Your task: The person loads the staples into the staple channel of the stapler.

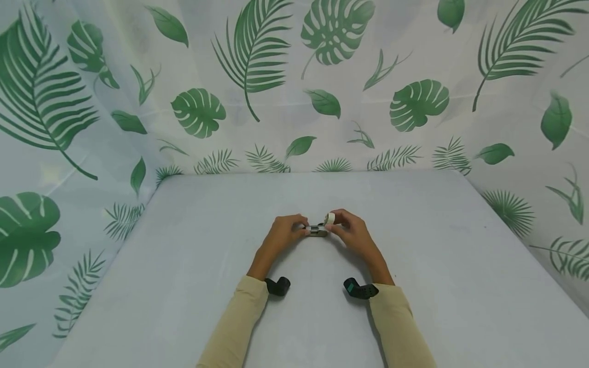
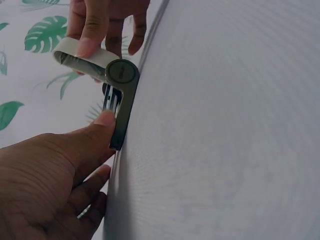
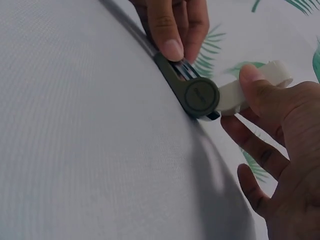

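Note:
A small hinged tool with a dark green body rests on the table between my two hands. It has a round cap at its pivot and metal strips inside, and its exact kind is unclear. From the pivot a cream loop-shaped arm is swung up at an angle to the body. My left hand pinches the body's far end from the pivot, thumb by the metal strips. With thumb and fingers, my right hand grips the cream arm; some of its fingers are hidden behind it in the left wrist view.
A white surface lies under both hands. Behind and on both sides hang white sheets with green leaf prints. Each wrist wears a black camera band, one on the left and one on the right.

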`<state>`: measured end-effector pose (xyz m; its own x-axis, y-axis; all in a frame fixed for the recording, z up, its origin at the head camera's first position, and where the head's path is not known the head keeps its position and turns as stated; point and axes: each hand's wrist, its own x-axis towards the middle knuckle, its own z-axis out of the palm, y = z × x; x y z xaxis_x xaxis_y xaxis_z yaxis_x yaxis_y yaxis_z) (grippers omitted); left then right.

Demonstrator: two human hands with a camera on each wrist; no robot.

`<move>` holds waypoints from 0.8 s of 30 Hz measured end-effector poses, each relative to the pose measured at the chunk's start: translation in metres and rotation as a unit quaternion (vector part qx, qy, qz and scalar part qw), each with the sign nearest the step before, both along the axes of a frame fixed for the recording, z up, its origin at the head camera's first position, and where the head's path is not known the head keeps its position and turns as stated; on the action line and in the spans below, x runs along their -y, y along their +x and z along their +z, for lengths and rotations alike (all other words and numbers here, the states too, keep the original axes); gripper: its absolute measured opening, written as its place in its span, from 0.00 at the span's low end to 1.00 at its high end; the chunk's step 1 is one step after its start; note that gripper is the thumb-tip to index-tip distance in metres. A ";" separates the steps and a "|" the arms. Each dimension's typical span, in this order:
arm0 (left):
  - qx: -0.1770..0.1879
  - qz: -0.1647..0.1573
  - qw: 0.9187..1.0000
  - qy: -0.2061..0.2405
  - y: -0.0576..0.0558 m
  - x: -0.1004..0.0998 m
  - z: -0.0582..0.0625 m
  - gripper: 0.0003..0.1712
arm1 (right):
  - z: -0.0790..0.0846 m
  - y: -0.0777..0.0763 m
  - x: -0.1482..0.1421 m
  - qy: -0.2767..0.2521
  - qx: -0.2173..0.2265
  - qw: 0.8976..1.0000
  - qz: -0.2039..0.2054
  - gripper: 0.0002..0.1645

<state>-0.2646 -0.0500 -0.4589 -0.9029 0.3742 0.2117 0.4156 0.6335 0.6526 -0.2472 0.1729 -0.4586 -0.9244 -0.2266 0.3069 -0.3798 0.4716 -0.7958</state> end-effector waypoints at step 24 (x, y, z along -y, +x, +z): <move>0.031 0.002 0.999 0.043 -0.003 0.003 0.002 0.11 | 0.016 -0.005 0.016 0.124 -0.115 0.985 0.023 0.19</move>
